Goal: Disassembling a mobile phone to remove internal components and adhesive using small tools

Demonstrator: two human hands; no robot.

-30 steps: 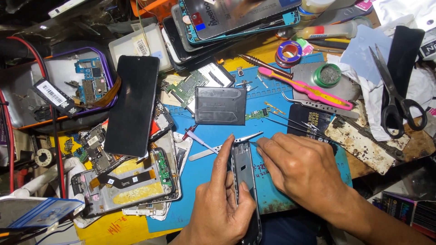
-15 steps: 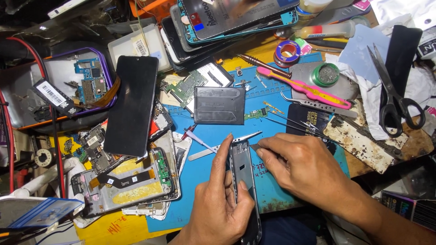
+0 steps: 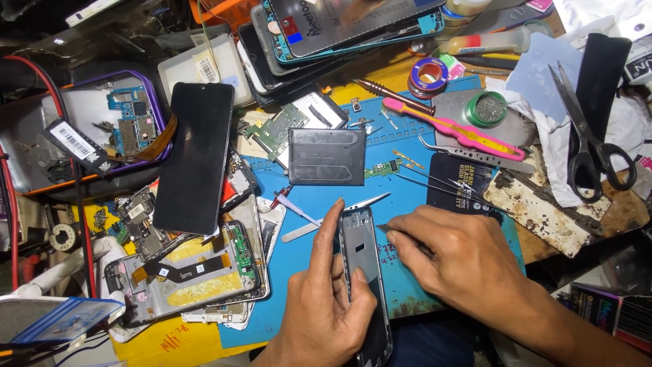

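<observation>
Little has moved: your left hand (image 3: 326, 299) still grips the phone frame (image 3: 363, 272), your right hand (image 3: 462, 261) pinching a thin tool (image 3: 384, 228) against its edge. Slip, and you gouge the frame.

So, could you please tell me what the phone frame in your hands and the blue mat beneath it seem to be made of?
Phone frame: probably metal or plastic, grey and faintly glossy, thin rigid edges. Blue mat: likely silicone or rubber, matte with moulded ridges.
</observation>
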